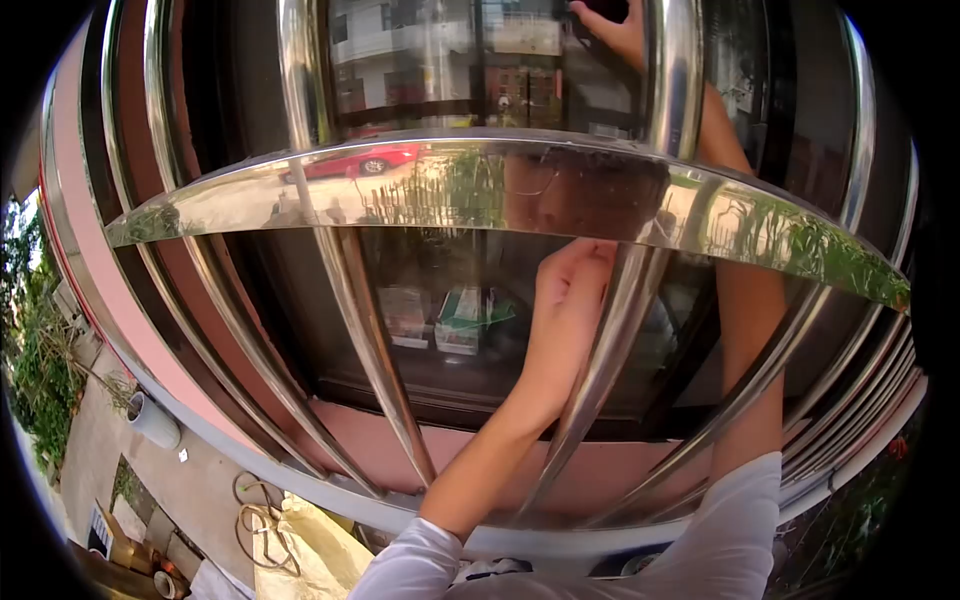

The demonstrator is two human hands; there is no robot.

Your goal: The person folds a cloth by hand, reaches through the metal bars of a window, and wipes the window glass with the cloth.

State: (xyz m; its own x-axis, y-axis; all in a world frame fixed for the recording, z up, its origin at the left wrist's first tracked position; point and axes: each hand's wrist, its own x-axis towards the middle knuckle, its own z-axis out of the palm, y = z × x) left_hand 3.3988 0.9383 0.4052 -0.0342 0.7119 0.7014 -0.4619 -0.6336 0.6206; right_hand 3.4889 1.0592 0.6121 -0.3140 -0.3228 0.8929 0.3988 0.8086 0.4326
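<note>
My left hand (574, 285) is raised below the polished metal crossbar (450, 190), close beside an upright metal bar (610, 340). Its fingers are curled inward, and whatever they hold, if anything, is hidden. Higher up, my right hand (622, 36) reaches behind the bars, near the dark window glass (440, 70). Its thumb is stretched out, apart from the finger beside it; the top edge of the view cuts off the rest. The right forearm runs behind the crossbar.
Several shiny upright bars (360, 340) curve across the window, above a pink wall ledge (460, 445). At lower left are a potted plant's white pot (154, 422), a coiled hose (248, 520) and a yellowish sack (312, 550). Greenery (45, 340) borders the paving.
</note>
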